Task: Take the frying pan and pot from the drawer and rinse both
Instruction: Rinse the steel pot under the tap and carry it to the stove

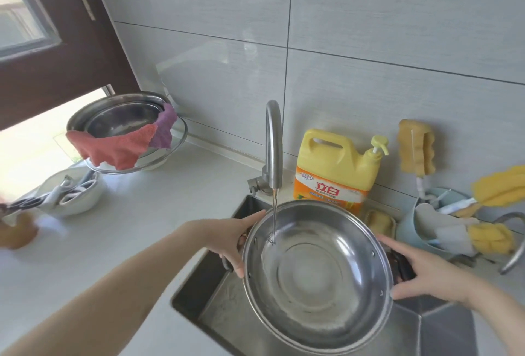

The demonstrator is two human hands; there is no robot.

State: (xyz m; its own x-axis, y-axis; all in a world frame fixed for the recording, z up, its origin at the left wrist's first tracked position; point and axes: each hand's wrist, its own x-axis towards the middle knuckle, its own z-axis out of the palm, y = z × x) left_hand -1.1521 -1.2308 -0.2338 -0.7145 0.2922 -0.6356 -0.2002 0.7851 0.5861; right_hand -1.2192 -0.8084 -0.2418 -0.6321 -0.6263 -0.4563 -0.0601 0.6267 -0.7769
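A shiny steel pot (316, 273) hangs over the sink (216, 313), tilted with its open side toward me. My left hand (230, 237) grips its left handle and my right hand (420, 269) grips its black right handle. A thin stream of water falls from the curved steel tap (273, 139) onto the inside of the pot near its upper left wall. No frying pan is in view.
A yellow dish soap jug (335, 169) stands behind the sink. Sponges and brushes fill a blue holder (409, 227) at right. On the left counter sit stacked steel bowls with red and purple cloths (119, 145) and a white bowl of utensils (71, 196).
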